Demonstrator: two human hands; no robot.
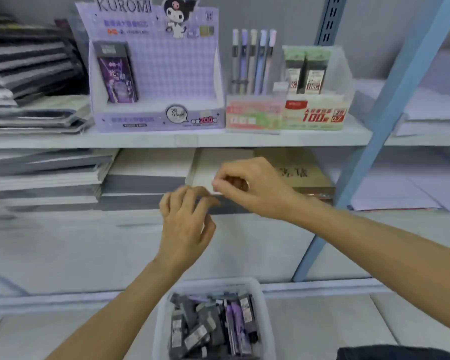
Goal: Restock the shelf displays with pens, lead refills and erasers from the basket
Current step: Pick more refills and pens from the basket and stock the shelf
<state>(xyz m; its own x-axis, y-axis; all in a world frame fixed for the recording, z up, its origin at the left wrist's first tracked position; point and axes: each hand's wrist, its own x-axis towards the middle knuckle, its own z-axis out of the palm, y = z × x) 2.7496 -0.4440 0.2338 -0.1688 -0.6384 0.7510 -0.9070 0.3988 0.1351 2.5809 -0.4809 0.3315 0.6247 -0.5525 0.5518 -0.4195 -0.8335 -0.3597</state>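
My right hand (255,189) is raised in front of the lower shelf and pinches a small white piece (217,187) between thumb and forefinger; blur hides what the piece is. Just below and left of it, my left hand (186,224) hovers with loosely curled fingers and holds nothing. A white basket (257,289) at the bottom centre holds several grey and purple lead refill packs. On the upper shelf stand a purple Kuromi display (166,74) with one purple pack (117,74), a pen holder (253,115) with several pastel pens (252,58), and a green refill display (315,115).
Stacks of dark and white notebooks (31,68) fill the shelf's left side and the lower shelf (63,178). A blue metal upright (390,105) slants down on the right. Paper stacks (405,188) lie beyond it. A brown box (302,172) sits behind my right hand.
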